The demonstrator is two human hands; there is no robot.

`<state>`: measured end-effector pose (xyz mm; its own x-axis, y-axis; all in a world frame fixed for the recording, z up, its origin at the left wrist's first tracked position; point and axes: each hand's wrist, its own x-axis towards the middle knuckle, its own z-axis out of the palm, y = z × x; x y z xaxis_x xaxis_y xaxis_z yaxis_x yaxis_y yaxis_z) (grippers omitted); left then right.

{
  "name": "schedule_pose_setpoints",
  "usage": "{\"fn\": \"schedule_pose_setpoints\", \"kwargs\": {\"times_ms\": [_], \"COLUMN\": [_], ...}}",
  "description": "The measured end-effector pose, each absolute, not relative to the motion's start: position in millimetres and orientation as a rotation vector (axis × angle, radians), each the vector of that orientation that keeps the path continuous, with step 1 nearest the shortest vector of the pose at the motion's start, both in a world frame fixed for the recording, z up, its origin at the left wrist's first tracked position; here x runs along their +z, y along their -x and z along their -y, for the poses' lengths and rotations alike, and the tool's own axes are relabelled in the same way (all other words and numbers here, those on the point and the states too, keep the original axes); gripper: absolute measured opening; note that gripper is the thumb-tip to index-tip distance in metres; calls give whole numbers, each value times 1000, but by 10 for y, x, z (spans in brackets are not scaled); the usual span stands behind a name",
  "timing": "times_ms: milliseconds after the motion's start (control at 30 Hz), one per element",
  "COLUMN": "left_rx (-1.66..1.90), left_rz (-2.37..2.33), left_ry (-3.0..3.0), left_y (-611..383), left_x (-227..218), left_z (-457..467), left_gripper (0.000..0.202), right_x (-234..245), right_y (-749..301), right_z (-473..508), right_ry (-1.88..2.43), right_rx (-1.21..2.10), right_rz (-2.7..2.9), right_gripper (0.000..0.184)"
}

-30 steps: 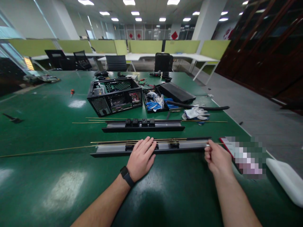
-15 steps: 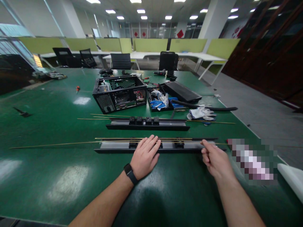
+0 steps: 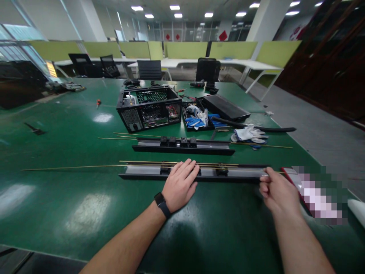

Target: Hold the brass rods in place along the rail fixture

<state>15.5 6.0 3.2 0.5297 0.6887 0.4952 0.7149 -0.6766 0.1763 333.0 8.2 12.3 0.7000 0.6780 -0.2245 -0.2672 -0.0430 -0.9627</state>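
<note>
My left hand (image 3: 182,182) lies across the near black channel with a pale inner strip (image 3: 245,173), its fingers stretched out over the channel and the thin brass-coloured rods. My right hand (image 3: 281,190) is closed in a pinch at the channel's right end, on a long thin brass rod (image 3: 71,167) that extends far out to the left. A shorter brass rod (image 3: 142,161) lies along the channel's back edge. Small black blocks (image 3: 221,169) sit inside the channel, and my left hand partly covers one.
Behind lies a second channel (image 3: 205,150) with several black blocks and thin rods beside it. Further back are an open computer case (image 3: 134,116), a tray of gloves (image 3: 196,118), loose gloves (image 3: 248,134) and a black tube (image 3: 273,129). A red-edged, blurred-out object (image 3: 291,176) lies at right.
My right hand has slid to the right along the channel, and the long rod has shifted right with it. My left hand stays in place on the channel. The view has shifted slightly.
</note>
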Motion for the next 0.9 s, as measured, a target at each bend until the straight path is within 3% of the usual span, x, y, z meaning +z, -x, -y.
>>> {"fn": "schedule_pose_setpoints", "kwargs": {"times_ms": [433,733,900], "left_rx": [-835,-845,-859], "left_rz": [1251,1247,1248], "left_ry": [2699,2703,2701], "left_y": [-156,-164,-159], "left_x": [21,25,27], "left_z": [-55,-54,-62], "left_gripper": [54,56,55], "right_x": [95,74,112], "right_y": [-3129,-2928,-3043], "right_z": [-56,-45,-66], "right_ry": [1316,1322,1344], "right_rx": [1119,1286,1131], "right_rz": [523,582,448], "right_gripper": [41,39,32]}}
